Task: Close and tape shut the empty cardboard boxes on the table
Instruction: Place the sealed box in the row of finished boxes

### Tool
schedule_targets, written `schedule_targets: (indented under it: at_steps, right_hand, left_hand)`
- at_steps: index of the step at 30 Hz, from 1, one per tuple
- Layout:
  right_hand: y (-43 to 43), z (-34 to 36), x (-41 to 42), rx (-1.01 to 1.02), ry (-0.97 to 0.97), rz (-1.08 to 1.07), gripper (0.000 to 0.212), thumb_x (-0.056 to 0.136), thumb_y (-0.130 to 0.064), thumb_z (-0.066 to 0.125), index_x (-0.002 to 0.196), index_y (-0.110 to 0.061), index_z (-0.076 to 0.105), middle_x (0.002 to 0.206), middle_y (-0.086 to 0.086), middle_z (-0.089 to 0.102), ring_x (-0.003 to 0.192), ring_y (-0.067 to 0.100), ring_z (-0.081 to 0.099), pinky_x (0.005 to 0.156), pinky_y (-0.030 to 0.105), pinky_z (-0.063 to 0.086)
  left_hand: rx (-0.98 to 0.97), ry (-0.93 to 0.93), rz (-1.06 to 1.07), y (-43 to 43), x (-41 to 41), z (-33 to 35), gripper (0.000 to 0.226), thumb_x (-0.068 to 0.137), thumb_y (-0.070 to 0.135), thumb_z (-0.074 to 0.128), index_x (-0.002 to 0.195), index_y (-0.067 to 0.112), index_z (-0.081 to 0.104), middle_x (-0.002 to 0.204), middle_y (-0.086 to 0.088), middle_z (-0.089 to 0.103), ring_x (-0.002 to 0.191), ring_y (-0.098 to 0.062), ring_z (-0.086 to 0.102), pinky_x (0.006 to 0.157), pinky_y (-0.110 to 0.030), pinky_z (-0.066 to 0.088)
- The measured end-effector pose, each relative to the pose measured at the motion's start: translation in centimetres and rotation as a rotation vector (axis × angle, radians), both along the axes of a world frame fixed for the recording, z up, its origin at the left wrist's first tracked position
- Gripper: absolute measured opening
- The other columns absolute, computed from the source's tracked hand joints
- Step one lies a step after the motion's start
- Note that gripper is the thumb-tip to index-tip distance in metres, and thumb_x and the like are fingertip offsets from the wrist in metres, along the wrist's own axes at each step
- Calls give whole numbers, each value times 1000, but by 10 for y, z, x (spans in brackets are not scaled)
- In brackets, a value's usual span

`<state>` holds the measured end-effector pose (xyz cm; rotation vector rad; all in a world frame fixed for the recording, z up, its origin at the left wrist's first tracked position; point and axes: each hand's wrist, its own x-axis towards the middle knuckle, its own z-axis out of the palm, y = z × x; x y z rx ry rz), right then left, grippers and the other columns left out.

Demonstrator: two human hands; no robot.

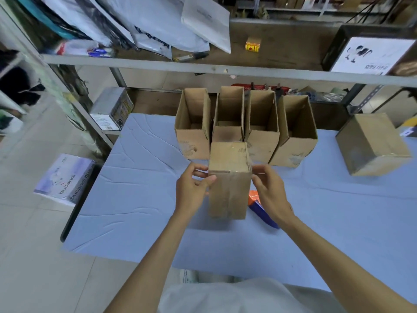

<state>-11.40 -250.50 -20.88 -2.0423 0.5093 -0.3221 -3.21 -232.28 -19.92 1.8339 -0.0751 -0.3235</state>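
Now, the left hand point(194, 188) pinched the left edge of the closed brown cardboard box point(230, 184), thumb in front, fingers curled behind, likely steadying it upright. The right hand point(269, 190) sat curled at the opposite side; whether it gripped, I couldn't tell. Just behind lay the orange-and-blue tape dispenser point(259, 206), handy on the blue-covered surface point(140, 188). Further back, four open cardboard boxes point(262, 143) waited in a row.
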Motion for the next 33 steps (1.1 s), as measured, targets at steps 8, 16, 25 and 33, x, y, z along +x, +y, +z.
schedule_targets:
  at_steps: [8,16,25,33]
  right_hand:
    - [12,23,0,117,-108,4,15,93,-17,57,99,-30,60,94,-17,66,84,4,64,68,21,55]
    - [11,16,-6,119,-60,-6,9,87,-25,69,95,-27,64,91,-15,68,86,2,65,68,20,54]
    - [2,23,-5,245,-30,-51,7,82,-20,72,86,-24,70,86,-8,70,77,18,65,71,46,58]
    - [5,22,-10,175,1,-52,12,77,-32,76,71,-25,68,85,-4,67,70,12,60,63,28,51]
  left_hand:
    - [-37,-161,108,4,-2,11,22,78,24,80,90,26,62,83,13,68,74,-6,64,71,-33,57]
    - [-66,-37,-8,11,-3,4,27,78,11,79,97,24,65,87,7,62,73,-7,62,82,-38,55]
    - [-22,-49,-99,10,-4,7,21,81,7,74,93,23,67,93,3,62,70,-1,58,78,-24,50]
    - [-9,-83,-78,1,-14,7,8,86,22,71,80,22,66,82,14,65,75,-2,59,73,-33,52]
